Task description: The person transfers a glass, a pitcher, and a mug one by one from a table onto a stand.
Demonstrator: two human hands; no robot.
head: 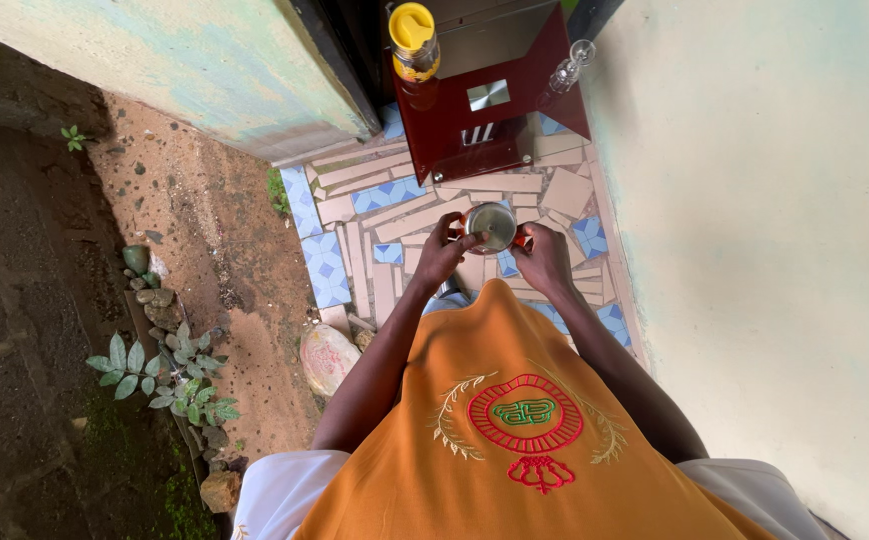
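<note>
Both hands are closed around a small round metal cup (493,226): the left hand (444,253) curls its fingers over the cup's left rim, and the right hand (545,258) grips the opposite side, where a bit of red or orange shows between the fingers and the cup. The cup is held in the air, just in front of the person's chest, above a floor of broken tiles (375,240) in beige and blue. Its open mouth faces up towards the camera, and the inside looks grey and shiny; what it holds, if anything, cannot be told. Just beyond the cup stands a dark red glossy table (450,125). On the table's far left corner sits a bottle with a yellow cap (413,40), and on its far right edge lies a small clear glass piece (570,65). The person wears an orange garment (515,440) with red, green and gold embroidery on the front. To the left of the tiles is bare reddish earth (195,220) with stones (150,290), a pale rock (327,357) and small leafy plants (165,375). A pale wall (775,220) rises on the right.
</note>
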